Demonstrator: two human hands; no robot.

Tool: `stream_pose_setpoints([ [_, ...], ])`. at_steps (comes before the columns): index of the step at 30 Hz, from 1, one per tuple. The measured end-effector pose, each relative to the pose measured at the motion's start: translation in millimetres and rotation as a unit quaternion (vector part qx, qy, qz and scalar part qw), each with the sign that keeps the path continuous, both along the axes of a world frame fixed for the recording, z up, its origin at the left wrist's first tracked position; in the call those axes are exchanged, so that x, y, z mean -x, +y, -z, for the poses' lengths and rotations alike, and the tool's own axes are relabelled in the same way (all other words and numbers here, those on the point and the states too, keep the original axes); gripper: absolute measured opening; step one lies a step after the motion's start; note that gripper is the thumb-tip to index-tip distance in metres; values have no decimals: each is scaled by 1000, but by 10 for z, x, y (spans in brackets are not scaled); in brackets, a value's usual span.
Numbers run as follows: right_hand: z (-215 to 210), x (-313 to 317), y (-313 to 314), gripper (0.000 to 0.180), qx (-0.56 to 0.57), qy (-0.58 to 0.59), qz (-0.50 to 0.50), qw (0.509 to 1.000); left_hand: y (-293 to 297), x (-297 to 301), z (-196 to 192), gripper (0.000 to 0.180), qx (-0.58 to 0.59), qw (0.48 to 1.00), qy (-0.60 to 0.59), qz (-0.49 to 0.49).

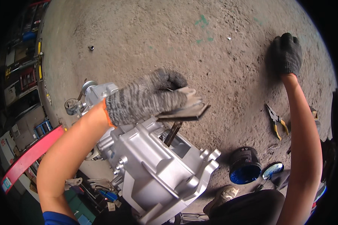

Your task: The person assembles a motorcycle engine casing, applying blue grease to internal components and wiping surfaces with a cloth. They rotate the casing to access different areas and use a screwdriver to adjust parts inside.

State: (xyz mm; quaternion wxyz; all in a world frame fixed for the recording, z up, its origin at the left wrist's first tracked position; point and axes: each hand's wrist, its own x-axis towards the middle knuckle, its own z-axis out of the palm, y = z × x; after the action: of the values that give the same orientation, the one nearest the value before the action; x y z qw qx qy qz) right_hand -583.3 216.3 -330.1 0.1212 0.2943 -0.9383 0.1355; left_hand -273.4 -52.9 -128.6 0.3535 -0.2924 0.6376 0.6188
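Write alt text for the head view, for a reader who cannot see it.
A person's gloved left hand holds a flat metal piece above a silver engine casing. The gloved right hand rests flat on the concrete floor. Pliers, a black tin and a round mirror lie nearby.

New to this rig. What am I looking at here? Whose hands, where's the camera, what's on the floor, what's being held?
One picture, from a fisheye camera worn on a person's head and looking down, so straight edges bend near the rim. Both arms are the wearer's own. The left hand, in a grey knit glove, holds a flat, worn tool over a silver cast-metal engine casing. The right hand, in a dark glove, is pressed flat on the concrete floor, holding nothing. On the floor lie yellow-handled pliers, a black can with blue inside, a small round mirror and a tiny metal part.
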Motion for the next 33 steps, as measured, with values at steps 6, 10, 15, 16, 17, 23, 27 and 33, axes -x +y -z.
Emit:
stream_pose_setpoints([
  [6, -28, -23, -13, 30, -10, -5, 14, 1000, 242, -90, 90, 57, 3, 984, -43, 176],
  [10, -39, -6, 2, 30, -12, -18, 20, 1000, 226, -159, 120, 59, 32, 960, -4, 277],
  [15, -16, 4, -15, 30, -15, -18, 23, 999, 226, -168, 39, 57, 32, 973, -53, 222],
  [16, -27, 1, -20, 30, -12, -20, 24, 999, 217, -166, 28, 56, 36, 975, -55, 211],
  [17, -46, -17, -30, 29, -10, -21, 25, 999, 210, -170, 14, 54, 40, 977, -57, 200],
  [23, -4, 19, 8, 25, -6, -3, 10, 1000, 164, -260, 61, 46, 63, 975, 28, 210],
  [27, -78, -71, -57, 22, 14, -5, 20, 1000, 111, -395, 203, 45, 108, 937, 176, 282],
  [33, -38, -27, -8, 27, -8, -16, 9, 1000, 263, -412, 73, 55, 113, 942, 143, 281],
])
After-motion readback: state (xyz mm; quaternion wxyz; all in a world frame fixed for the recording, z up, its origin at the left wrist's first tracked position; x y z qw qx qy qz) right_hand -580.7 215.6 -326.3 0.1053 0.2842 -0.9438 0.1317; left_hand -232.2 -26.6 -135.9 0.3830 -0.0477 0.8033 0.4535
